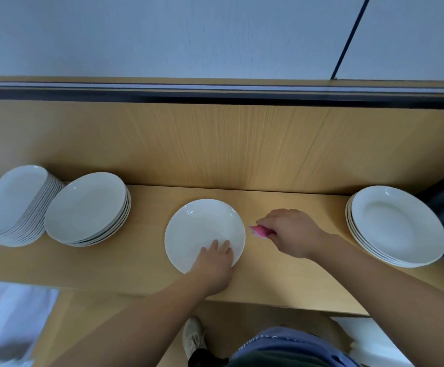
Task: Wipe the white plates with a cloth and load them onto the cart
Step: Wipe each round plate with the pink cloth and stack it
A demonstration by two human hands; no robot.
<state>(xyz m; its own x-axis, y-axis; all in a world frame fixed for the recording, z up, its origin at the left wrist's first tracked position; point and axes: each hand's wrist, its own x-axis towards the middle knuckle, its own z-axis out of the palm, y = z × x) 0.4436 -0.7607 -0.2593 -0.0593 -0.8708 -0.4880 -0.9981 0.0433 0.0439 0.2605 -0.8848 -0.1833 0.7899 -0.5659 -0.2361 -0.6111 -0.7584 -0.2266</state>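
Observation:
A single white plate (pixel 202 226) lies flat on the wooden counter (pixel 281 282), straight in front of me. My left hand (pixel 214 263) rests on the plate's near right rim, fingers laid straight over its inner surface. My right hand (pixel 291 233) hovers just right of the plate and grips a bunched pink cloth (pixel 258 231), whose tip pokes out toward the plate's edge. The cloth is mostly hidden inside the fist.
A tall leaning stack of white plates (pixel 11 205) and a shorter stack (pixel 88 207) stand at the left of the counter. Another stack of rimmed plates (pixel 395 225) sits at the right end. A wooden back panel (pixel 215 144) rises behind.

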